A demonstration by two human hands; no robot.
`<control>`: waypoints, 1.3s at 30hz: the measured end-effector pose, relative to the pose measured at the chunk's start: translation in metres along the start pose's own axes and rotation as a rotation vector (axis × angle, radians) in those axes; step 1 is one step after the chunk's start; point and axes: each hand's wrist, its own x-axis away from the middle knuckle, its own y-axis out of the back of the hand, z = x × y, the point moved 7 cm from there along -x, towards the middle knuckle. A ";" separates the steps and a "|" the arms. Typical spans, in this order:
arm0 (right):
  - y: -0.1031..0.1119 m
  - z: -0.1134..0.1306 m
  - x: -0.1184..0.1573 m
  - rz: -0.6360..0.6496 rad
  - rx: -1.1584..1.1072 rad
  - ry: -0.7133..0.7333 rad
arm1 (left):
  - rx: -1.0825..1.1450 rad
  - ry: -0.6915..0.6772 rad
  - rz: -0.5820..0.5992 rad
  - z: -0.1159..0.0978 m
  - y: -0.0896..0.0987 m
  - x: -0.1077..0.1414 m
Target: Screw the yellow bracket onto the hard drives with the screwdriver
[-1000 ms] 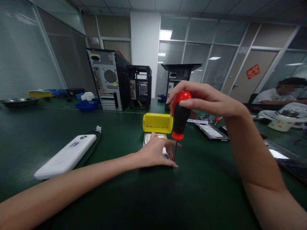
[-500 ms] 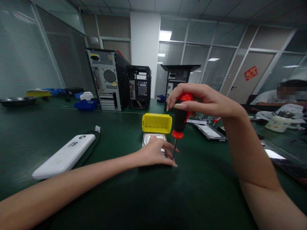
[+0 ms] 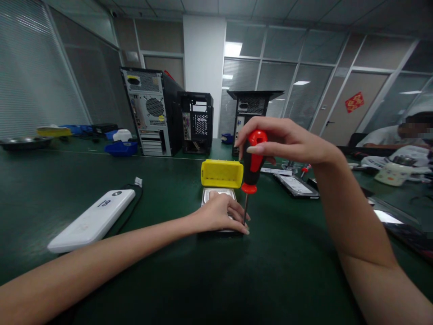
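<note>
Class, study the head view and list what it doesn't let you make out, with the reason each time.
Tip of the screwdriver: head view; too small to tell beside the thumb of the left hand.
Much of the hard drive: head view; covered by that hand.
Print on the second drive's label: head view; too small.
Far end of the dark flat object: head view; cut off by the right edge.

Left hand (image 3: pixel 216 215): bare, slim, narrow-fingered, small-boned in outline
Left thumbnail (image 3: pixel 246 231): long, rounded, standing past the thumb's tip
Left forearm (image 3: pixel 111 257): bare, slender, smooth, evenly tapered
Right hand (image 3: pixel 284 140): bare, slim, long-fingered
Right thumbnail (image 3: pixel 251 149): long, oval
Right arm (image 3: pixel 352 212): bare, smooth, thin crease (image 3: pixel 370 263) across it
</note>
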 end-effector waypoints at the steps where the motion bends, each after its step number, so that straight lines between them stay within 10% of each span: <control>1: 0.000 0.000 -0.001 -0.015 0.028 0.012 | 0.016 0.003 0.010 0.000 0.000 0.000; 12: 0.000 -0.006 -0.001 -0.011 0.050 -0.007 | -0.054 -0.111 0.148 0.001 0.004 -0.002; 39: 0.006 -0.011 0.003 0.026 0.113 -0.009 | -0.053 -0.002 0.069 0.002 0.001 -0.004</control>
